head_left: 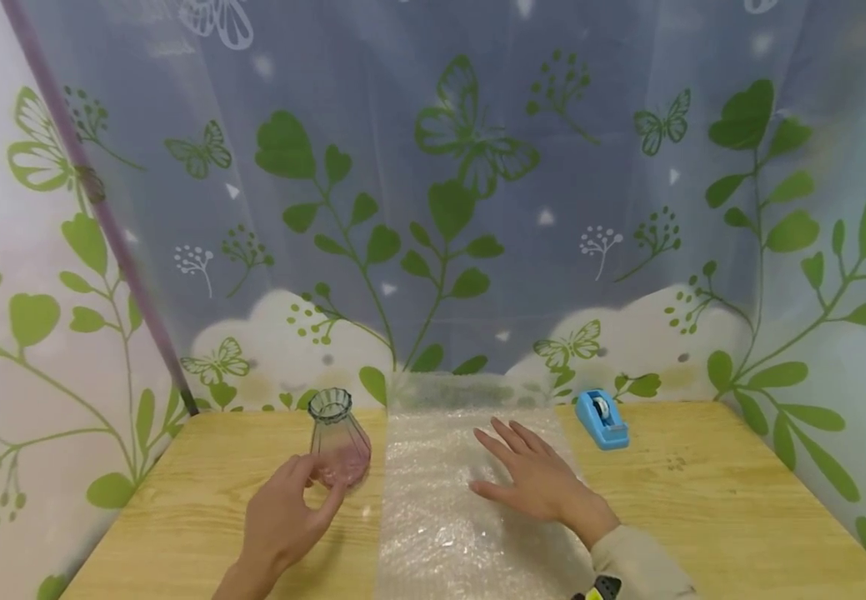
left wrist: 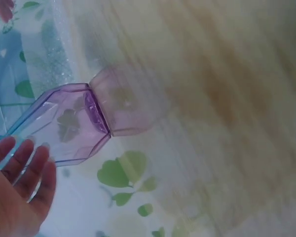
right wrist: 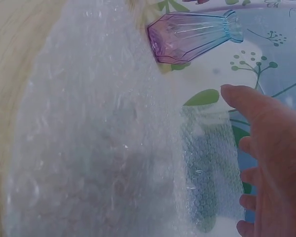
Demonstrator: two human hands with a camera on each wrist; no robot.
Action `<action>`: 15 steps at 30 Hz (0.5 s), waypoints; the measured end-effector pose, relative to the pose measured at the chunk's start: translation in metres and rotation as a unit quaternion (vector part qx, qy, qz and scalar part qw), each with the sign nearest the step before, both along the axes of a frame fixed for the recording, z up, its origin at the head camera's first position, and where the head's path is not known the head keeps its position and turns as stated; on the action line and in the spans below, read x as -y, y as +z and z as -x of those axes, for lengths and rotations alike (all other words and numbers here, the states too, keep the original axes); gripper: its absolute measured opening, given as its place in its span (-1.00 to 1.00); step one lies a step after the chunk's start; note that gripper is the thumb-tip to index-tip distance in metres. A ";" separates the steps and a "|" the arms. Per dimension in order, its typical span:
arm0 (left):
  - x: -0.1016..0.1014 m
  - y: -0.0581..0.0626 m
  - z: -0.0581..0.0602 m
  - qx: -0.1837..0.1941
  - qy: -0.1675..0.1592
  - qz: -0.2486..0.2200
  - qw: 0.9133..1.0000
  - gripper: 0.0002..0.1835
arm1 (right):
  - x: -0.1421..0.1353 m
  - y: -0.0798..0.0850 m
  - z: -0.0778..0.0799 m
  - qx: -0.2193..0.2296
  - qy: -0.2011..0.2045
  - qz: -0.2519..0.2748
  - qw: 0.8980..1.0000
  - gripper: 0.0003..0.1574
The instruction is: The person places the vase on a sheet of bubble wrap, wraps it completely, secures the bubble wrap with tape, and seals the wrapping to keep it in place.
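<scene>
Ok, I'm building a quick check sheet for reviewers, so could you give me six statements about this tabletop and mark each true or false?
1. The vase stands upright on the table. True.
2. In the head view, the right hand is over the bubble wrap. True.
3. A blue tape dispenser sits right of the bubble wrap. True.
4. The left hand is beside the tape dispenser. False: it is beside the vase.
5. The vase is wrapped up. False: it stands unwrapped.
6. The vase is all green. False: its base is pinkish purple.
</scene>
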State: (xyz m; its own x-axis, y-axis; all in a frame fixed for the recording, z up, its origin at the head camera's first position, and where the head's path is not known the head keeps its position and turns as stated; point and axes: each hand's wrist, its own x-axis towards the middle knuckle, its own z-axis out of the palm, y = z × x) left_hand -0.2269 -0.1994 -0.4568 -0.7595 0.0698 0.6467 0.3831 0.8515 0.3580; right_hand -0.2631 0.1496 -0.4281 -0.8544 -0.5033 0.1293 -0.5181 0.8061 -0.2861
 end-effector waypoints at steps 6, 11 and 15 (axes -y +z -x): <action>0.004 0.002 0.003 0.146 0.041 -0.079 0.985 -0.45 | 0.005 -0.002 0.002 -0.006 -0.001 -0.002 1.000 -0.06; 0.007 0.005 0.004 0.208 0.043 -0.103 0.972 -0.18 | 0.010 -0.004 0.003 -0.006 0.006 0.002 1.000 -0.08; 0.008 0.005 0.006 0.262 0.023 -0.148 0.953 0.06 | 0.014 -0.004 0.002 -0.002 0.009 0.011 1.000 -0.09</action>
